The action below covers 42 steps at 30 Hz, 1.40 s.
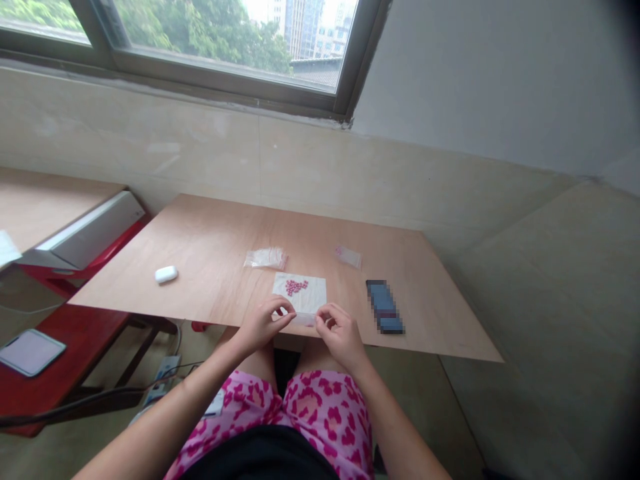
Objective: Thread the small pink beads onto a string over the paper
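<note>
Between my two hands, at the table's near edge, is a small clear plastic bag (304, 320). My left hand (267, 320) pinches its left end with thumb and forefinger. At the right end, my right hand (337, 327) has its fingers closed on the bag. Just beyond them lies a white paper sheet (316, 291), partly covered by my left fingers. A small heap of pinkish-red beads or pellets (296, 287) sits on the sheet; I cannot tell which they are.
Behind the sheet lies a stack of clear plastic bags (266, 258). A small bag with something pink inside (349, 257) is farther right. A dark phone (384, 307) lies on the right, a white earphone case (166, 274) on the left of the wooden table (200, 233).
</note>
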Tool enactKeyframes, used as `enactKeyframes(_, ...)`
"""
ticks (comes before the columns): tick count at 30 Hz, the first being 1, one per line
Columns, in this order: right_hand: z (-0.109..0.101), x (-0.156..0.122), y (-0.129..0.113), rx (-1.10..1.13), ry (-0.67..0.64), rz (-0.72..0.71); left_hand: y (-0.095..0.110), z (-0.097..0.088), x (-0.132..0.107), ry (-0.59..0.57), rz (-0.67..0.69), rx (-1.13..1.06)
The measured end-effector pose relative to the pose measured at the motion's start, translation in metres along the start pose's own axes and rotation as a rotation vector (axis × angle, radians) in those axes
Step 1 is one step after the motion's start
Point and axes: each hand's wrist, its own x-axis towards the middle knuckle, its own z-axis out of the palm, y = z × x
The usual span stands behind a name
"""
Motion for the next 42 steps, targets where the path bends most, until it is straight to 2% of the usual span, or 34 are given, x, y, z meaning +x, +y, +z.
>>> enactKeyframes(7,-0.002,0.0,0.0,0.024,0.002,0.032,0.001,-0.002,0.001,0.003,-0.01,-0.014)
enactKeyframes(12,0.0,0.0,-0.001,0.036,-0.056,0.076,0.004,0.0,0.001,0.028,-0.113,-0.147)
enactKeyframes(17,0.003,-0.002,-0.003,0.04,-0.173,0.074,0.015,0.005,-0.003,-0.069,-0.158,-0.224)
enactKeyframes(22,0.005,-0.003,-0.008,-0.013,-0.156,-0.003,0.025,0.011,-0.007,-0.131,-0.195,-0.262)
enactKeyframes(26,0.006,-0.003,-0.007,-0.027,-0.154,-0.011,0.024,0.011,-0.006,-0.1,-0.191,-0.304)
enactKeyframes(34,0.01,-0.003,0.002,0.001,-0.167,0.093,0.018,0.014,-0.005,-0.075,-0.235,-0.352)
enactKeyframes(42,0.007,-0.003,-0.005,0.228,-0.308,0.202,0.013,0.017,-0.006,-0.026,-0.263,-0.363)
